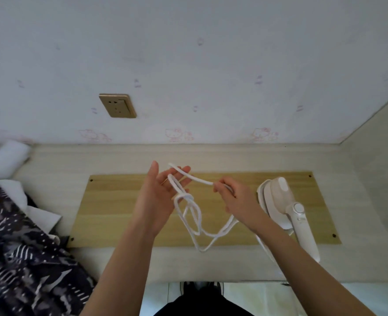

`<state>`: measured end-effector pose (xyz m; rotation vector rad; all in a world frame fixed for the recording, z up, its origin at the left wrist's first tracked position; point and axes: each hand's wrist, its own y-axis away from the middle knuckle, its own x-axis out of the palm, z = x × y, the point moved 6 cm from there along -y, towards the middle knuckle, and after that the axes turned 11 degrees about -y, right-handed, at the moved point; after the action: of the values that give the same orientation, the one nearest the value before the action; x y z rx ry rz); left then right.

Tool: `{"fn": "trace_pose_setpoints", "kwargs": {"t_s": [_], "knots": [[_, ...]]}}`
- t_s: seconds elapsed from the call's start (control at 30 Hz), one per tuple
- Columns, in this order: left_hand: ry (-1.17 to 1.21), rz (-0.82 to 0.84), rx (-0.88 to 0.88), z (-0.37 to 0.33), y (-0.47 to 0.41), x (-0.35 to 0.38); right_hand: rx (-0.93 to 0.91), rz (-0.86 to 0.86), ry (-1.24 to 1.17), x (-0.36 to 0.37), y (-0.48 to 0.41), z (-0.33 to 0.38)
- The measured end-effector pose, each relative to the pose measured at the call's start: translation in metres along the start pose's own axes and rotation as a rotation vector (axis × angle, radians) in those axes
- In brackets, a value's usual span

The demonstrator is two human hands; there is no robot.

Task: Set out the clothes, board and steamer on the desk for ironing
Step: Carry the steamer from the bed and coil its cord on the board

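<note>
A white handheld steamer (286, 206) lies on the right end of a tan wooden board (111, 208) that rests flat on the pale desk (58, 160). Its white cord (196, 226) is knotted and hangs in loops above the board. My left hand (159, 197) is raised palm up with cord loops draped over its fingers. My right hand (234, 197) pinches a strand of the same cord just left of the steamer. Dark patterned clothes (22, 258) are heaped at the desk's left edge, with white fabric (40, 215) among them.
A gold wall socket (117, 105) is set in the wall above the board's left end. A white rolled item (6, 158) lies at the far left of the desk. A side panel (380, 169) closes the desk on the right. My shoes (202, 287) show below the front edge.
</note>
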<state>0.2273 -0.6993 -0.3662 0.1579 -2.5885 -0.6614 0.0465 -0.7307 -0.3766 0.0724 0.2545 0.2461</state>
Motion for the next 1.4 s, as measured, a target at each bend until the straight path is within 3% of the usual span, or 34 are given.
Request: {"fn": "trace_pose_setpoints", "kwargs": {"t_s": [0.23, 0.37, 0.63, 0.73, 0.8, 0.9, 1.1, 1.2, 1.4], "knots": [[-0.062, -0.142, 0.179, -0.033, -0.002, -0.005, -0.101, 0.077, 0.098, -0.012, -0.033, 0.017], [-0.071, -0.187, 0.248, -0.046, 0.002, -0.011, -0.138, 0.178, 0.311, -0.007, -0.048, 0.024], [-0.069, -0.241, 0.310, -0.075, 0.007, -0.061, -0.035, 0.445, 0.472, 0.006, -0.072, 0.022], [-0.143, -0.249, 0.339, -0.090, 0.008, -0.078, 0.011, 0.430, 0.692, 0.008, -0.085, 0.012], [-0.285, -0.261, 0.354, -0.098, 0.008, -0.084, 0.024, 0.321, 0.776, 0.008, -0.093, 0.014], [-0.452, -0.267, 0.377, -0.107, 0.005, -0.090, 0.018, 0.229, 0.737, 0.026, -0.099, 0.027], [-0.616, -0.205, 0.368, -0.111, -0.005, -0.107, 0.193, 0.397, 0.638, 0.078, -0.100, 0.033], [-0.694, -0.142, 0.376, -0.107, -0.007, -0.111, 0.291, 0.408, 0.434, 0.099, -0.102, 0.039], [-0.906, -0.118, 0.437, -0.102, -0.014, -0.122, 0.343, 0.243, 0.015, 0.142, -0.122, 0.075]]}}
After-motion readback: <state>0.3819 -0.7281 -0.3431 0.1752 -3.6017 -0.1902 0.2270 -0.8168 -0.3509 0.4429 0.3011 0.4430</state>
